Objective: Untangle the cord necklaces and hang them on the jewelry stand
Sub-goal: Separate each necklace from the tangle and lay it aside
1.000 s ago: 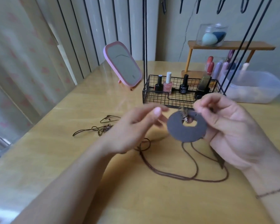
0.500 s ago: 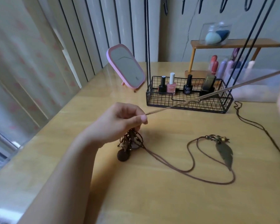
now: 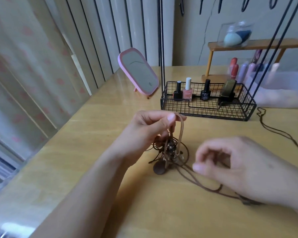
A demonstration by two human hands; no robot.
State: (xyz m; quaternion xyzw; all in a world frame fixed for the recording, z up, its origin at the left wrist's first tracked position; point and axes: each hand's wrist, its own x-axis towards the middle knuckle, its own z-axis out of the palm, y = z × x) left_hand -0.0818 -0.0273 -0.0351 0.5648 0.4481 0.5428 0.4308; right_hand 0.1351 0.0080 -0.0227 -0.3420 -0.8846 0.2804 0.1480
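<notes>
A knot of brown cord necklaces (image 3: 170, 151) with beads and a round dark pendant (image 3: 159, 167) lies mid-table. My left hand (image 3: 150, 129) pinches a light tan cord loop (image 3: 180, 133) that rises out of the knot. My right hand (image 3: 237, 170), blurred, hovers just right of the knot over brown cords (image 3: 201, 182) that trail along the table; its fingers are curled, and whether they hold a cord is unclear. The jewelry stand's black wire basket base (image 3: 206, 111) sits behind, with thin black rods (image 3: 162, 40) that rise to hooks at the top edge.
Nail polish bottles (image 3: 187, 91) stand in the basket. A pink mirror (image 3: 138, 70) leans at the back left. A wooden shelf (image 3: 258, 44) with a sponge jar, lipsticks and a clear tub (image 3: 282, 93) fill the back right. Another dark cord (image 3: 272, 127) trails right of the basket.
The taut cord my left hand held has gone slack into a loop above the knot. My right hand came back from the far right and dropped next to the tangle.
</notes>
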